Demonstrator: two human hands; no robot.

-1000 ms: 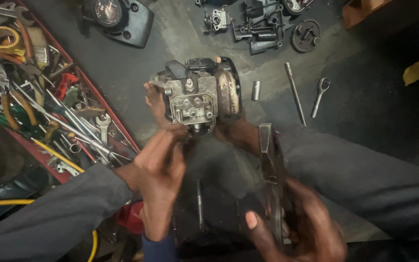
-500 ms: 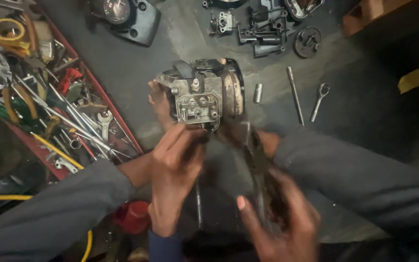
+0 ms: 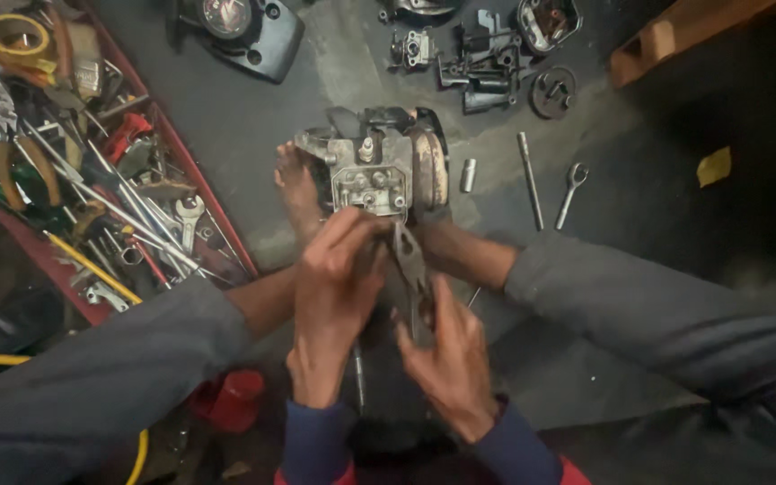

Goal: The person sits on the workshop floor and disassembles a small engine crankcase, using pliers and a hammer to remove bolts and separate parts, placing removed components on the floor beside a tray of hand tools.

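A small grimy engine block (image 3: 374, 166) stands on the dark floor, held between my bare feet (image 3: 298, 190). My left hand (image 3: 334, 301) reaches up to its lower front edge, fingertips touching the metal just under the square plate. My right hand (image 3: 451, 359) grips the handles of dark pliers (image 3: 410, 269). The jaws of the pliers point up at the engine's bottom edge, right beside my left fingers. Whether the jaws bite on anything is hidden by my left hand. My grey trouser legs frame both hands.
A red tool tray (image 3: 217, 216) full of spanners, screwdrivers and pliers lies at the left. A black engine cover (image 3: 244, 31) and loose engine parts (image 3: 487, 76) lie beyond. A socket (image 3: 468, 175), a steel bar (image 3: 530, 180) and a spanner (image 3: 570, 193) lie right of the engine. A red can (image 3: 231, 400) stands under my left knee.
My right hand has brought the pliers up from near my lap to the engine's lower edge. My left hand has stayed at the engine's base.
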